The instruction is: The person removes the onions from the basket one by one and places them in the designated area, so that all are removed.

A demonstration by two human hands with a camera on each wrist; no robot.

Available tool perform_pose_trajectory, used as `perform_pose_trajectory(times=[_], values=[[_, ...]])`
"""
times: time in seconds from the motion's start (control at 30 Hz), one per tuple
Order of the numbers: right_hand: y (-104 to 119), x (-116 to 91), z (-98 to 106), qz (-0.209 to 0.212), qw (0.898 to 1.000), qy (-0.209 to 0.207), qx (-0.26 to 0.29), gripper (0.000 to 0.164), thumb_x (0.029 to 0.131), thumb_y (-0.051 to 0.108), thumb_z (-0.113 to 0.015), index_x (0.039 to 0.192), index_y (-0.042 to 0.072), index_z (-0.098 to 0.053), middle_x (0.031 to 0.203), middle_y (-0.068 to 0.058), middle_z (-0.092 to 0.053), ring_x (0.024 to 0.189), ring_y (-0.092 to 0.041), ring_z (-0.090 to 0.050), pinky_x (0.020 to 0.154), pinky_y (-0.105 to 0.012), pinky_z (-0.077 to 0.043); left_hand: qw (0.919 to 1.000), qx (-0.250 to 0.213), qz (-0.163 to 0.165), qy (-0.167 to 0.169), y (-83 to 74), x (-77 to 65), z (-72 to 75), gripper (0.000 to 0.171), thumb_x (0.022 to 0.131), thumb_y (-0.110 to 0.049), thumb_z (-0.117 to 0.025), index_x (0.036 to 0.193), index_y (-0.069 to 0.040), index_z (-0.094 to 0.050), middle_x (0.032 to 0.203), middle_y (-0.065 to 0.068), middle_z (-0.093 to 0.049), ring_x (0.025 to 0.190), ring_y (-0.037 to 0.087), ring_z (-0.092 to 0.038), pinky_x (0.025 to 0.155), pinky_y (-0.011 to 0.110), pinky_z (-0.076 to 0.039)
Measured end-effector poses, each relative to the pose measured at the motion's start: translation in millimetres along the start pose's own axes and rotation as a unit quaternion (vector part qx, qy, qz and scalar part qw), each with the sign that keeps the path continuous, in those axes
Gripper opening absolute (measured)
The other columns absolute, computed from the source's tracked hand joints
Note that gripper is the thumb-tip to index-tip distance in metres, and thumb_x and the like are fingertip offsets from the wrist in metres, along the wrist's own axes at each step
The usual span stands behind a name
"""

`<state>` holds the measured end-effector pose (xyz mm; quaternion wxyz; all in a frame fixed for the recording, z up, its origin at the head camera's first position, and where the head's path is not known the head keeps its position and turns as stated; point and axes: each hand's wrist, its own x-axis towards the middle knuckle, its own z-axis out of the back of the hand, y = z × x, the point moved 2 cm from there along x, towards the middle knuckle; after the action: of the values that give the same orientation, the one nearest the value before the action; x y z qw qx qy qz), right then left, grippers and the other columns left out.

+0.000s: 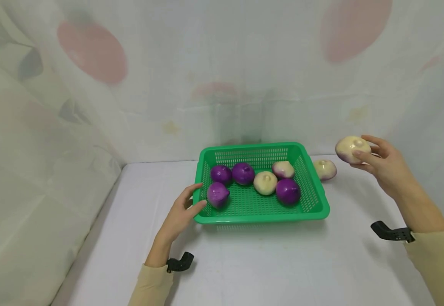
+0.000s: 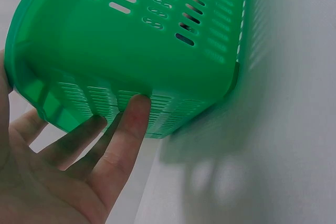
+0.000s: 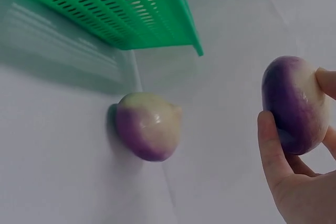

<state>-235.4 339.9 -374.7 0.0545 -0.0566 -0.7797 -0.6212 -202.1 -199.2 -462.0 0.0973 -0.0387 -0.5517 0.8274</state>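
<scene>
My left hand (image 1: 178, 217) holds the left end of a green plastic basket (image 1: 261, 219). In the left wrist view its fingers (image 2: 118, 150) lie along the outer wall, with the thumb up by the rim. At the right, my right hand (image 1: 388, 170) grips a cream-and-purple turnip (image 1: 349, 149) between thumb and fingers, raised above the table. Below and left of it, a second turnip (image 1: 325, 169) lies on the table against the basket's right side. Inside the basket are two pale turnips, one in front (image 1: 265, 183), and several purple onion-like vegetables (image 1: 243, 174).
A white cloth covers the table (image 1: 260, 263). Behind it hangs a pale curtain (image 1: 222, 55) with faded red shapes, and more sheeting (image 1: 23, 170) closes off the left side. Each wrist wears a black camera mount (image 1: 180, 262).
</scene>
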Motion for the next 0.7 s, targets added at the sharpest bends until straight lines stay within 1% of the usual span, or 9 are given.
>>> perform_pose_trajectory(times=[0.1, 0.27, 0.37, 0.47, 0.6, 0.7], values=[[-6, 4, 7, -0.011, 1.0, -0.015, 0.013, 0.05, 0.096, -0.008, -0.063, 0.139, 0.007, -0.045, 0.121, -0.008, -0.045, 0.09, -0.012, -0.067, 0.078, -0.027, -0.059, 1.0, -0.003, -0.001, 0.001, 0.0, 0.0, 0.1, 0.06, 0.096, -0.049, -0.068, 0.15, -0.037, -0.045, 0.16, -0.003, -0.035, 0.142, 0.046, -0.038, 0.107, 0.068, -0.036], [-19, 12, 20, -0.024, 0.998, -0.045, 0.022, 0.049, 0.095, -0.007, -0.064, 0.138, 0.007, -0.046, 0.116, -0.006, -0.048, 0.086, -0.011, -0.066, 0.075, -0.027, -0.06, 1.0, -0.003, -0.001, -0.001, 0.7, 0.2, 0.3, 0.06, 0.096, -0.049, -0.068, 0.15, -0.036, -0.045, 0.16, -0.004, -0.035, 0.142, 0.046, -0.037, 0.107, 0.068, -0.035], [-29, 16, 28, -0.035, 0.997, -0.065, -0.001, 0.052, 0.095, -0.002, -0.068, 0.141, 0.007, -0.044, 0.116, -0.007, -0.045, 0.084, -0.009, -0.065, 0.074, -0.024, -0.059, 1.0, -0.003, 0.0, -0.001, 0.7, 0.0, 0.3, 0.061, 0.096, -0.049, -0.068, 0.15, -0.035, -0.045, 0.161, -0.004, -0.035, 0.142, 0.046, -0.037, 0.108, 0.068, -0.035], [-38, 18, 35, -0.052, 0.995, -0.082, -0.032, 0.06, 0.094, 0.003, -0.071, 0.145, 0.006, -0.04, 0.117, -0.008, -0.041, 0.083, -0.006, -0.063, 0.073, -0.022, -0.058, 1.0, -0.005, 0.001, -0.001, 0.2, -0.4, -0.1, 0.061, 0.096, -0.048, -0.068, 0.151, -0.034, -0.045, 0.161, -0.003, -0.035, 0.142, 0.045, -0.038, 0.107, 0.067, -0.035], [-46, 18, 40, -0.079, 0.989, -0.103, -0.069, 0.077, 0.094, 0.008, -0.073, 0.156, 0.002, -0.029, 0.115, -0.007, -0.041, 0.082, -0.003, -0.061, 0.071, -0.019, -0.057, 1.0, -0.005, 0.001, -0.001, -0.6, -0.8, -0.7, 0.061, 0.096, -0.048, -0.068, 0.151, -0.035, -0.045, 0.161, -0.002, -0.035, 0.142, 0.044, -0.039, 0.106, 0.067, -0.037], [-52, 19, 43, -0.094, 0.985, -0.114, -0.094, 0.086, 0.093, 0.013, -0.075, 0.16, 0.0, -0.021, 0.114, -0.006, -0.041, 0.082, 0.0, -0.06, 0.07, -0.017, -0.057, 1.0, -0.004, 0.001, -0.004, -0.5, -0.7, -0.7, 0.059, 0.096, -0.049, -0.069, 0.149, -0.038, -0.046, 0.16, -0.002, -0.036, 0.141, 0.045, -0.039, 0.106, 0.067, -0.036]])
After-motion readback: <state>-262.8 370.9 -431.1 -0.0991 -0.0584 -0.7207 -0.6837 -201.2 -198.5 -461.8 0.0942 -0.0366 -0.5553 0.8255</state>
